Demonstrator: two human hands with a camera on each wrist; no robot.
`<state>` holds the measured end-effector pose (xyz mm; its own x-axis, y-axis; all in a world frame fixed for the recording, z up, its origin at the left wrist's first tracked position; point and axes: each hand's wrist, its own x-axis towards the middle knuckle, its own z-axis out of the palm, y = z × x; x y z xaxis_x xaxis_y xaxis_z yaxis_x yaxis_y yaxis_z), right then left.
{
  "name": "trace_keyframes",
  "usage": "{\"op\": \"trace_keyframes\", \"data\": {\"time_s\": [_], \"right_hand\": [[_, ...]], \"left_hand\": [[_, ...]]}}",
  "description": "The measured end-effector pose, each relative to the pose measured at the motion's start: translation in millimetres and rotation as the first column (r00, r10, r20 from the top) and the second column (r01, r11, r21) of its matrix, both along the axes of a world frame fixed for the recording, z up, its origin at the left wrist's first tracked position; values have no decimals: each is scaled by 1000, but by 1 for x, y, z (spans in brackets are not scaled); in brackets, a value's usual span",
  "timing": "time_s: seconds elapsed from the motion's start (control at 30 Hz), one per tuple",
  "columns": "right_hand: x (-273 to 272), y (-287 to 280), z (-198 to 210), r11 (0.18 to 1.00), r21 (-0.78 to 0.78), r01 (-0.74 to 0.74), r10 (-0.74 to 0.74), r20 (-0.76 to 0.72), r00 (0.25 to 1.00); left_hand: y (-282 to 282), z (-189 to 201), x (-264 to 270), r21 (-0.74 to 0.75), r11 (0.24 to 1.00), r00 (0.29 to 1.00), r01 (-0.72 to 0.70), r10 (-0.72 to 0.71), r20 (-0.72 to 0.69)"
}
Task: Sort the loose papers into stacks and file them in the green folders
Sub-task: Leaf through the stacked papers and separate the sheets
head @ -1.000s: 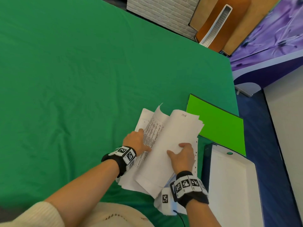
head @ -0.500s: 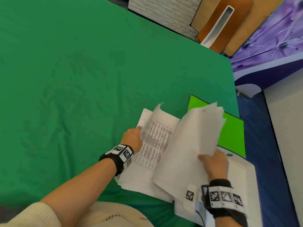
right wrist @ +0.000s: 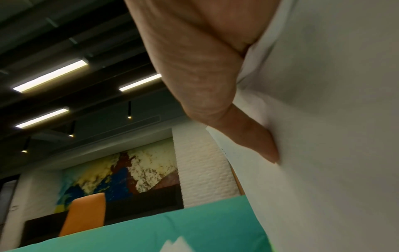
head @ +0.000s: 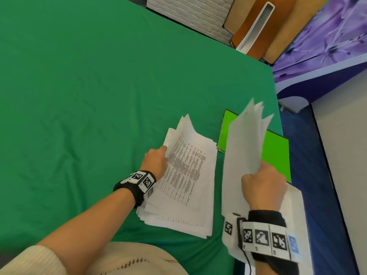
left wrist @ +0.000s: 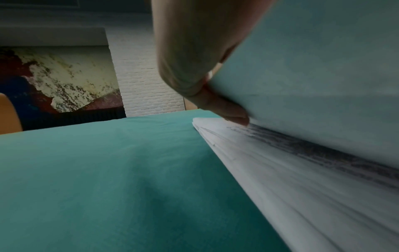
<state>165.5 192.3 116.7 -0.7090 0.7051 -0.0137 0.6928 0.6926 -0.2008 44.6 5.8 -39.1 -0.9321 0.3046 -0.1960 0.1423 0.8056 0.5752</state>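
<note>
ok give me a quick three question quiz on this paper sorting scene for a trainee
1. True or false: the right hand grips a bundle of sheets lifted off the table.
2. Which thing lies partly behind the lifted bundle in the head view? A) the green folder B) an orange chair C) a stapler
3. Fill in: the left hand rests on the ____ side of the paper pile lying on the green tablecloth.

Key: 1 true; 2 A; 3 left
</note>
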Motion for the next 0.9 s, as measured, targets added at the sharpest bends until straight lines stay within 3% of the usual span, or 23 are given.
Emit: {"op": "trace_keyframes", "data": {"time_s": [0.07, 0.17, 0.27, 0.37, 0.47, 0.53, 0.67, 0.73, 0.9], "right_hand": [[-7, -8, -9, 999, -18, -40, 41, 32, 999], [-21, -26, -37, 984, -169, -49, 63, 83, 995], [-30, -40, -54, 965, -259, -37, 67, 108, 992], [-31, -47, -65, 960, -278, -35, 62, 89, 994], [-29, -51, -69, 962, -265, -65, 72, 17, 997], [-29, -51, -72, 961, -267, -70, 67, -19, 998], [-28, -51, -92, 939, -305, -161, 105, -191, 976], [-25, -51, -103, 919, -342, -196, 113, -246, 963], [-22, -50, -120, 924, -304, -231, 168, -220, 961]], "left_hand": [[2, 6, 2, -135, 989, 998, 56, -61, -31], [6, 20, 8, -448, 889, 982, 93, -156, -106], [11, 32, 12, -496, 866, 978, 66, -156, -142], [20, 38, 16, -396, 913, 978, 97, -161, -131], [30, 33, 24, -70, 989, 988, 129, -134, -77], [37, 29, 31, 111, 982, 988, 153, -152, -18], [49, 26, 37, 332, 932, 977, 144, -188, 104], [50, 25, 38, 399, 911, 970, 100, -178, 163], [46, 21, 37, 433, 901, 955, 18, -144, 259]]}}
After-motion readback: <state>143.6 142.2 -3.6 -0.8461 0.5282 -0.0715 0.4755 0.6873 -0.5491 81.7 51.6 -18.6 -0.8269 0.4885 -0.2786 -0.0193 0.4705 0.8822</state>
